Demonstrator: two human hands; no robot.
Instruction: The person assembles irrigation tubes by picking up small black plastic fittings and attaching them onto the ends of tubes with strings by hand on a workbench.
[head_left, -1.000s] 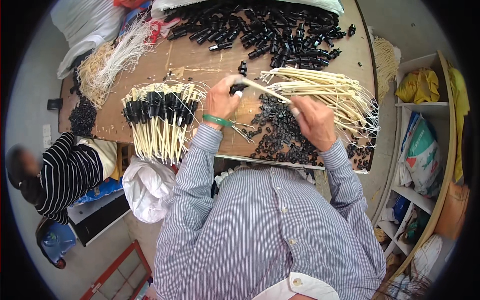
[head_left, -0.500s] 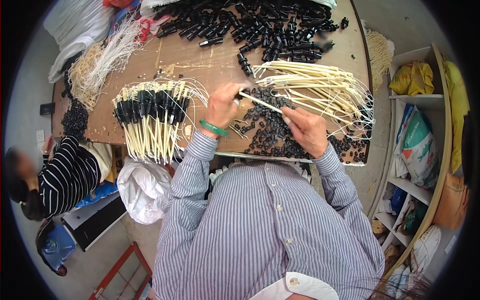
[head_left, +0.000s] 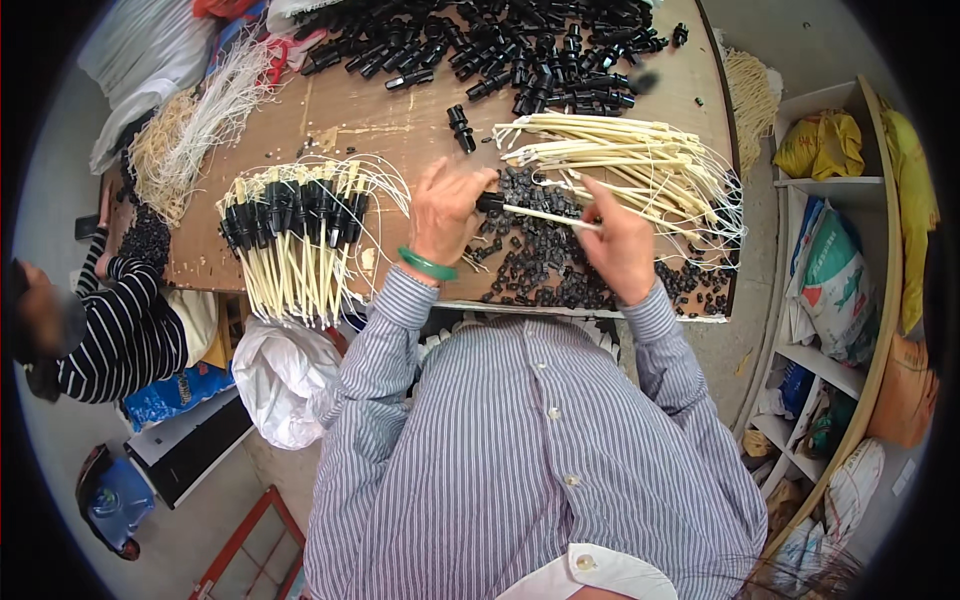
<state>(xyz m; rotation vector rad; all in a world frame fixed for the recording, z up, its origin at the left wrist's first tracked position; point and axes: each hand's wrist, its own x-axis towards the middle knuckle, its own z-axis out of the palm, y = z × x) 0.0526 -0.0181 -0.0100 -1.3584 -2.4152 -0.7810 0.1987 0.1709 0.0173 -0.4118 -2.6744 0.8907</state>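
Left hand (head_left: 447, 213) pinches a small black cap (head_left: 490, 201), fingers together. Right hand (head_left: 620, 245), fingers clamped on a cream tube (head_left: 540, 214), meets it above the wooden surface (head_left: 400, 120).

White-green printed sack (head_left: 835, 285) on right shelf, yellow bag (head_left: 822, 145) above, blue pkg (head_left: 170, 392) lower left.

A long-sleeved shirt (head_left: 520, 450) with fine grey and white vertical stripes is worn, closed by small pale buttons down the middle. Buttoned cuffs are seen above the shirt at both wrists. A green bangle (head_left: 428, 264) is worn just above the left cuff. A white collar is visible below the shirt's buttons.
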